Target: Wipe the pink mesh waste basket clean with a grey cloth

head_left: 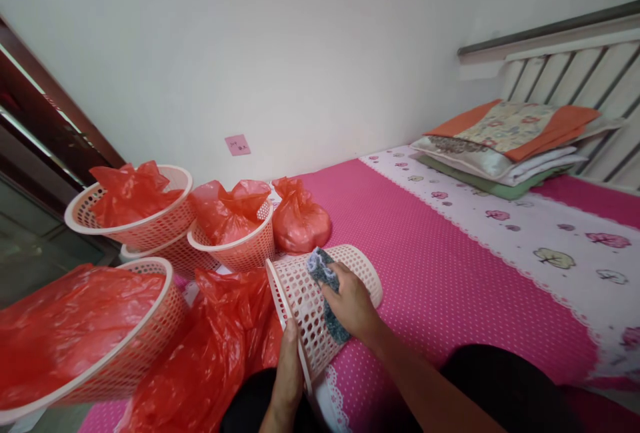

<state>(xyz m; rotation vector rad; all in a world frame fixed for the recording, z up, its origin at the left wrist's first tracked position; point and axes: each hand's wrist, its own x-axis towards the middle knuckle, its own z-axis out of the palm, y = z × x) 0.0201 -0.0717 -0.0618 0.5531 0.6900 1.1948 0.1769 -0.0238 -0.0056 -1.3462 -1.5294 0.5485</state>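
Note:
A pale pink perforated plastic basket (357,266) lies tipped on its side on the pink dotted bedspread, its mouth facing left. My left hand (289,370) is closed on the basket's rim, thumb on the outside and the other fingers partly hidden. My right hand (353,301) grips a dark green and whitish cloth (334,316) and presses it against the basket's upper side. Left of the basket, a crumpled red plastic bag (220,340) touches the area around its mouth.
Three pink baskets with red bags stand at left: an upper one (185,183), a middle one (250,250), a near one (170,306). A knotted red bag (303,220) sits behind. Folded bedding (525,130) lies far right by the headboard (575,73). A white wall borders the bed.

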